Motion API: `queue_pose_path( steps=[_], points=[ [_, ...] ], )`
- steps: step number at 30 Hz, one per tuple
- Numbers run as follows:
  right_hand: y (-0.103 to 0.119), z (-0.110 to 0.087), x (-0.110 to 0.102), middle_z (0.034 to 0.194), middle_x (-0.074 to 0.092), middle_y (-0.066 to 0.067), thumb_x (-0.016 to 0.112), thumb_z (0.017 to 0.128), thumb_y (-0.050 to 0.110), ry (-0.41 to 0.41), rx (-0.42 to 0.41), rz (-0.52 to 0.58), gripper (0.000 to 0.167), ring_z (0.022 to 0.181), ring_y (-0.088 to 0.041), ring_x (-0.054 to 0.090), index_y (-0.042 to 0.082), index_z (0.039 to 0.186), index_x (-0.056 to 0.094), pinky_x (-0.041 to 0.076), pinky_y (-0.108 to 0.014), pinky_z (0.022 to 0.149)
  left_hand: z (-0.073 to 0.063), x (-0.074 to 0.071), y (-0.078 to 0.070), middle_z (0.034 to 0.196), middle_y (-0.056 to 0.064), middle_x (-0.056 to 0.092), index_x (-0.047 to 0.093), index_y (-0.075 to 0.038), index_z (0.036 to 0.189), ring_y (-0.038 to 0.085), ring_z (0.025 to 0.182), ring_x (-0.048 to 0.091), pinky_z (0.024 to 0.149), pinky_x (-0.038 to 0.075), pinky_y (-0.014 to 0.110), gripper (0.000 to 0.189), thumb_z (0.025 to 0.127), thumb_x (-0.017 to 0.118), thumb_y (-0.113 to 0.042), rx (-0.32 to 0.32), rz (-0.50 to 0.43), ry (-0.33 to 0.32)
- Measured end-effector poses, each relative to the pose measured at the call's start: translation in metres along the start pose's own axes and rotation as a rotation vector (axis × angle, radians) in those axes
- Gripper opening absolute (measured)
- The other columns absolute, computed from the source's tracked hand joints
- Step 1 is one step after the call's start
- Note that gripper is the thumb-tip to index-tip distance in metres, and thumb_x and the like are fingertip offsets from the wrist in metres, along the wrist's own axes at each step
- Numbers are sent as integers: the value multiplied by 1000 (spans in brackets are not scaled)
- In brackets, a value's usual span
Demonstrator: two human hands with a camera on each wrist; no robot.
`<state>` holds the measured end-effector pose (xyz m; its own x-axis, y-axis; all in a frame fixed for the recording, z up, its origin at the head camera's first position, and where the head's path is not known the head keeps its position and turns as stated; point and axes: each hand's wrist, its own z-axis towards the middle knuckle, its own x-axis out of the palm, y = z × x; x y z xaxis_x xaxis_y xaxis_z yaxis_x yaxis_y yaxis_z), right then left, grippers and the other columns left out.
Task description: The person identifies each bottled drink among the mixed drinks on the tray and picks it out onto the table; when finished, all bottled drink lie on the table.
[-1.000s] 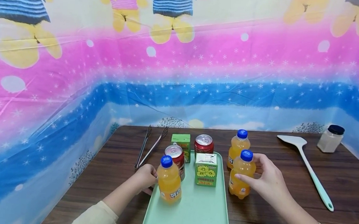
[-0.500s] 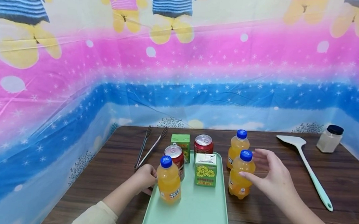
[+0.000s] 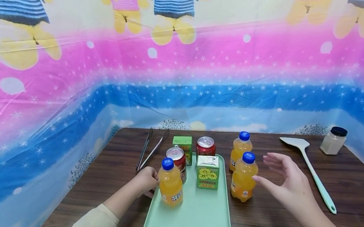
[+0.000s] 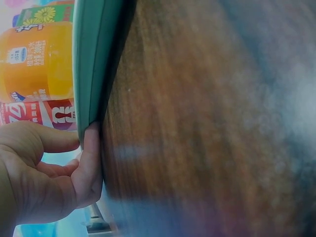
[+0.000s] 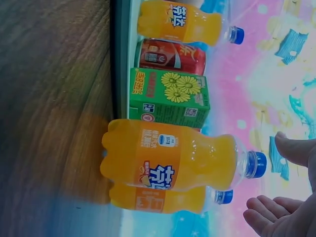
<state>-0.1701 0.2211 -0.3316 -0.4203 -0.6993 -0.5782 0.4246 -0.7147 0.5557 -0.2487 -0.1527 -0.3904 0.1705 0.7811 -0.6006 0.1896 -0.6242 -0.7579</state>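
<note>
My left hand pinches the left rim of a pale green tray between thumb and fingers; the left wrist view shows the grip on the rim. An orange soda bottle with a blue cap stands on the tray beside that hand. Also on the tray are a red drink can and a green drink carton with yellow flowers. Right of the tray, a second orange soda bottle stands on the table, with a third bottle behind it. My right hand is spread beside the second bottle, holding nothing.
Another green carton and a red can stand at the tray's far end. Metal tongs lie to the left. A spatula and a black-lidded jar occupy the right side. A patterned cloth backdrop rises behind the table.
My right hand has let go of the front bottle on the table and drawn away to the right. The left hand and the tray stay where they were.
</note>
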Motion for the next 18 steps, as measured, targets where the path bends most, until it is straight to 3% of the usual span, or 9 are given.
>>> queue_pose_path(
  steps=[2, 8, 18],
  points=[
    [-1, -2, -1, 114, 59, -9, 83, 71, 27, -2, 0, -4, 65, 100, -26, 59, 5, 122, 49, 40, -2, 80, 0, 0, 0, 81, 14, 54, 51, 2, 85, 23, 67, 60, 51, 57, 37, 9, 84, 60, 4, -6, 3, -2],
    [-3, -8, -3, 110, 62, -7, 82, 72, 28, 19, 4, -24, 63, 99, -23, 59, 6, 121, 49, 37, 0, 79, 1, 1, 0, 80, 14, 54, 51, 1, 85, 23, 67, 58, 51, 57, 36, 10, 85, 61, 4, -9, 2, -4],
    [-12, -23, -1, 105, 63, -2, 82, 71, 29, 69, 38, -31, 56, 94, -20, 61, 11, 115, 54, 47, -9, 74, 2, 0, 2, 78, 13, 53, 51, 2, 83, 23, 65, 58, 50, 56, 37, 9, 83, 60, 4, 3, 9, -14]
  ],
)
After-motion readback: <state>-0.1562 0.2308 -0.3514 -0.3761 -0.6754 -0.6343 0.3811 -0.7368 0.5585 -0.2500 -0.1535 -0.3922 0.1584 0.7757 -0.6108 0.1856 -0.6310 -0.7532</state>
